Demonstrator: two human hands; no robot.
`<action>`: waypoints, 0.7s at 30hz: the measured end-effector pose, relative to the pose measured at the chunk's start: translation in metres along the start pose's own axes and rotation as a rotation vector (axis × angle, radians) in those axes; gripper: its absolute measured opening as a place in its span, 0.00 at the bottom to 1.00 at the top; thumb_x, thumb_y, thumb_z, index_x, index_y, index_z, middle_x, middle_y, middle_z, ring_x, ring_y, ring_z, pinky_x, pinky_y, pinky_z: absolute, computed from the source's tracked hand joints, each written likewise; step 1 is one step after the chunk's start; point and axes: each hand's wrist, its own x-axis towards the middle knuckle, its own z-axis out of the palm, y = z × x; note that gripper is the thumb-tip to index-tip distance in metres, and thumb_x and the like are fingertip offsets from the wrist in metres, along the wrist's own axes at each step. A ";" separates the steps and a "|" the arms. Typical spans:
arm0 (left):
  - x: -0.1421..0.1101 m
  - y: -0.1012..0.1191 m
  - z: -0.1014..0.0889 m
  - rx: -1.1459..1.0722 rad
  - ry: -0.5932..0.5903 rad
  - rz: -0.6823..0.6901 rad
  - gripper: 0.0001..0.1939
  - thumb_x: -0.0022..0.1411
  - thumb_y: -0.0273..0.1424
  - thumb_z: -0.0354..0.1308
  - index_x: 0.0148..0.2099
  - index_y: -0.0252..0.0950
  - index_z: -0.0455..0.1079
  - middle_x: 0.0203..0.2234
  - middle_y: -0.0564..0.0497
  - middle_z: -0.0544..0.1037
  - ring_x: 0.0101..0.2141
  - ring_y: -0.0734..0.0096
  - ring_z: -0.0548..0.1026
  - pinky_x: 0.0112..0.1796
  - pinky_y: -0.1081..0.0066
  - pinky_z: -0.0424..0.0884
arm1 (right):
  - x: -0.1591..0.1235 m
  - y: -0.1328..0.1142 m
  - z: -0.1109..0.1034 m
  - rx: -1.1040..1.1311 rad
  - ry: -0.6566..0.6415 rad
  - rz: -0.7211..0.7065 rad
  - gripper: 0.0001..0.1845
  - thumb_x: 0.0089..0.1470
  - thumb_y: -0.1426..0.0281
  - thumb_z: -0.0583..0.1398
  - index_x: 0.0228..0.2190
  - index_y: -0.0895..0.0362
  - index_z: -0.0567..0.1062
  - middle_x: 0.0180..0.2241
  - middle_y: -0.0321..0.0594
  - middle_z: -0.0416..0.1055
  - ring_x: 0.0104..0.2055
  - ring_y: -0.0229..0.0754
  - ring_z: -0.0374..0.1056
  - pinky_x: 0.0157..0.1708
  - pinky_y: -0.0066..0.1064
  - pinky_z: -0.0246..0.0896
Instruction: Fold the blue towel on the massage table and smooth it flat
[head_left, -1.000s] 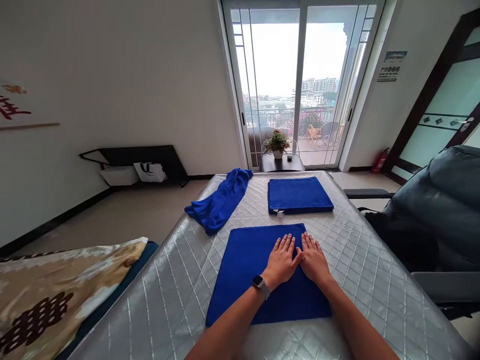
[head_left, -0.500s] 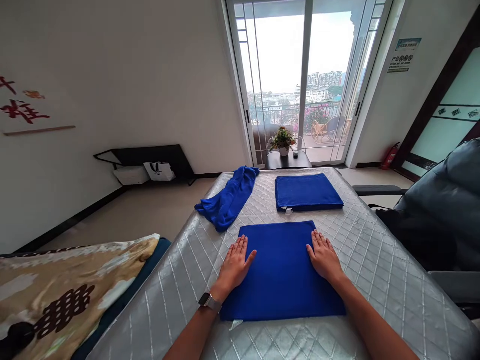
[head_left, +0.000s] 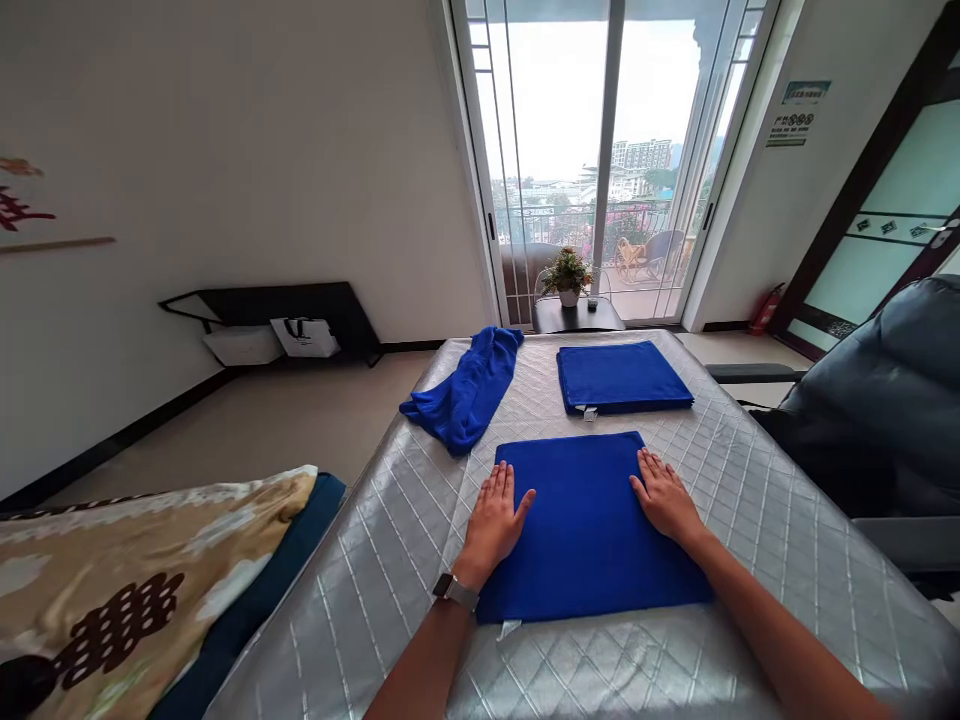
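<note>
A folded blue towel lies flat on the silver quilted bed surface in front of me. My left hand, with a watch on its wrist, rests flat on the towel's left edge, fingers stretched out. On the towel's right edge lies my right hand, also flat and open. Farther back sits a second folded blue towel. To its left a third blue towel lies crumpled and unfolded.
A patterned beige blanket lies at the lower left. A dark padded chair stands close on the right. Beyond the bed are a small table with a potted plant and glass balcony doors. A low black shelf holds bags by the left wall.
My hands slid apart from the middle of the near towel to its left and right edges, and have stayed there. The view shifted slightly.
</note>
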 end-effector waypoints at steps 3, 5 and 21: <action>0.000 0.001 -0.001 -0.007 0.001 0.005 0.42 0.74 0.54 0.32 0.73 0.25 0.52 0.71 0.35 0.56 0.71 0.55 0.53 0.68 0.53 0.55 | -0.005 -0.001 -0.005 -0.030 -0.045 0.009 0.38 0.69 0.58 0.39 0.72 0.67 0.47 0.74 0.47 0.39 0.76 0.48 0.35 0.72 0.45 0.33; 0.001 0.001 -0.001 -0.010 -0.002 0.000 0.43 0.73 0.55 0.32 0.73 0.26 0.53 0.71 0.35 0.57 0.71 0.55 0.53 0.68 0.53 0.55 | -0.014 -0.001 -0.006 -0.040 -0.062 0.013 0.38 0.69 0.57 0.40 0.72 0.66 0.47 0.74 0.47 0.39 0.76 0.49 0.35 0.72 0.46 0.34; 0.004 -0.006 0.003 -0.013 0.016 0.004 0.41 0.73 0.54 0.35 0.75 0.29 0.49 0.71 0.36 0.57 0.70 0.52 0.55 0.67 0.49 0.56 | -0.082 -0.002 -0.001 0.072 -0.032 -0.004 0.38 0.70 0.53 0.39 0.72 0.61 0.47 0.74 0.41 0.40 0.76 0.45 0.33 0.73 0.46 0.31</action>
